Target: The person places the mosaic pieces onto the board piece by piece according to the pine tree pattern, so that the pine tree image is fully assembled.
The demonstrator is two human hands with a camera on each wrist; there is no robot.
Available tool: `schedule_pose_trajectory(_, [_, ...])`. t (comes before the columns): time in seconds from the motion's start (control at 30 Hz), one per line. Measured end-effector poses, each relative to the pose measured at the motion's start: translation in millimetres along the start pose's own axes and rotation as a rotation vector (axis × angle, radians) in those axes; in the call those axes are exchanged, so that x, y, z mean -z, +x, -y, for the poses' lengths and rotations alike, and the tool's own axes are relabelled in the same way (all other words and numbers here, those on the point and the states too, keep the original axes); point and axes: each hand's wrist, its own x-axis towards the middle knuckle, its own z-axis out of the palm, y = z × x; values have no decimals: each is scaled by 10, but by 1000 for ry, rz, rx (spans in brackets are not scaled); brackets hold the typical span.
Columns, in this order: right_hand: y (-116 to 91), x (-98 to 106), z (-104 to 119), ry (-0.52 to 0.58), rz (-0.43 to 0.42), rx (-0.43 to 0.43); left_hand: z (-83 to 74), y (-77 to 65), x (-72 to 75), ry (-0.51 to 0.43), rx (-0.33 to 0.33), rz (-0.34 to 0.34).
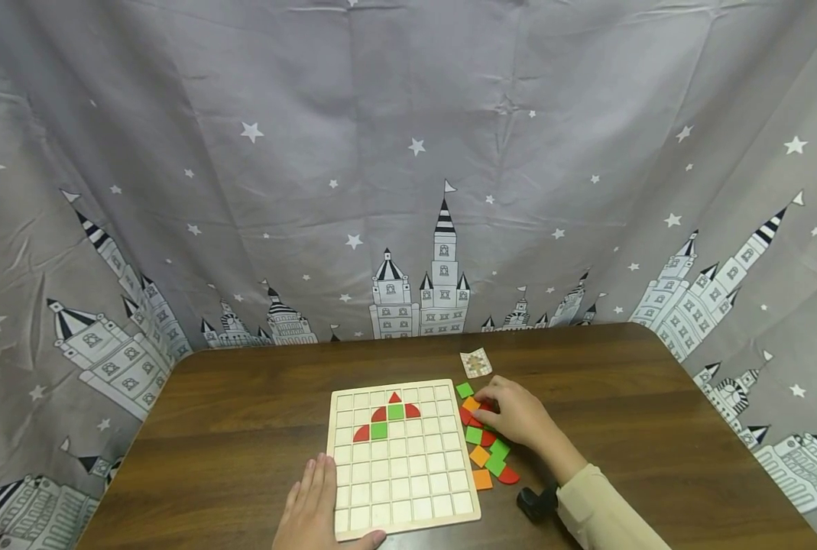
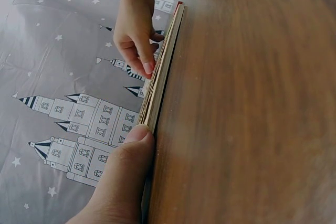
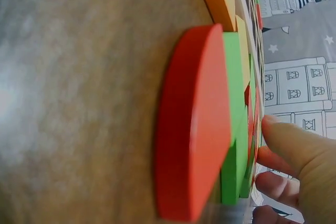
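Grey curtain with printed white stars and castles [image 1: 277, 191] behind a dark brown wooden table [image 1: 229, 428], with one pale gridded board [image 1: 400, 487] between two hands.
The left hand [image 1: 312, 508] lies straight-fingered along the board's left edge, thumb at its near edge; the right hand [image 1: 516, 414] is half-curled over loose pieces just right of the board, and whether it grips one cannot be told. On the board sit one red triangle [image 1: 395, 398], two green squares [image 1: 379, 431] and three red quarter-rounds [image 1: 361, 434]. Loose are three visible orange squares [image 1: 479, 456], at least four more green squares and several partly hidden red pieces [image 1: 509, 475]; one small patterned card [image 1: 476, 363] lies beyond. The pieces look light, stiff, smooth and sturdy, probably slippery when overlapped; pinching opposite edges should suit.
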Motion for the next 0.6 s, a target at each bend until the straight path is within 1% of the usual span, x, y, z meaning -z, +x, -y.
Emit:
schedule_pose_trajectory(0.27, [29, -8, -41, -20, -16, 7, 15, 4, -32, 19, -22, -42])
schedule_pose_trajectory(0.47, [54, -17, -38, -15, -26, 10, 13, -4, -23, 18, -24, -48])
schedule_pose_trajectory(0.6, [87, -38, -22, -20, -40, 12, 7, -11, -3, 14, -18, -35])
